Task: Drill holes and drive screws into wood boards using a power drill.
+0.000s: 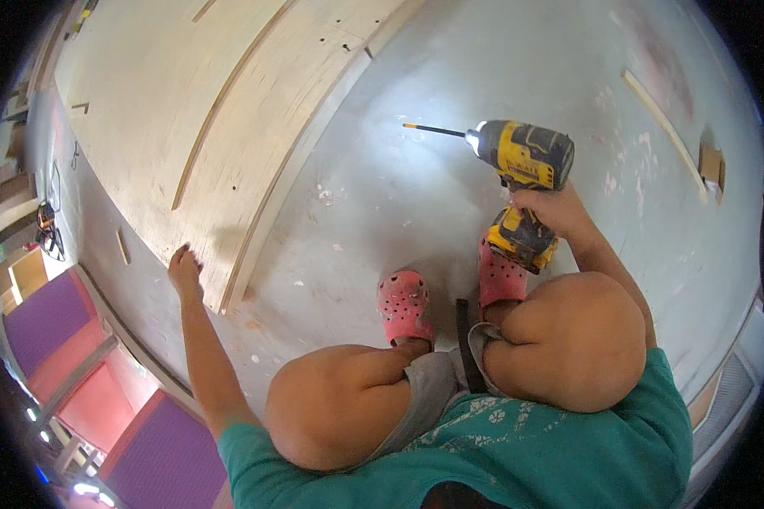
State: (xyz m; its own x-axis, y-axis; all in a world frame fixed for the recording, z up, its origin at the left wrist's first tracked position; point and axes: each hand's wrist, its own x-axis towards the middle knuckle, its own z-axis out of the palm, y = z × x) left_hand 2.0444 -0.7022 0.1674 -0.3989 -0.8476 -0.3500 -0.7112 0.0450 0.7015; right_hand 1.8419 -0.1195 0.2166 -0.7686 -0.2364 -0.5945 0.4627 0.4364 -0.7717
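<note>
Fingers [525, 200] of the right hand [552, 212] are wrapped around the grip of a yellow and black drill [530, 157], located at 2 o'clock from the view's centre. Its bit [437, 130], dark with an orange tip, points to 9 o'clock, above the floor [339, 212] and apart from the panel [255, 161]. The lamp at the drill's nose is lit. Lettering marks the drill's yellow side; the battery [522, 240] sits below the grip. The left hand [183, 273] is at 9 o'clock, fingers partly bent, over the near corner of the pale wood panel; whether they touch it or pinch anything cannot be told. The panel extends toward 11 o'clock and bears several small dark spots. On the floor at 2 o'clock lies a stick [664, 134], with a brown box [711, 166] just beside its lower end. Pink shoes [405, 305] stand near centre, and a green shirt [560, 450] at 5 o'clock carries a pale floral print.
</note>
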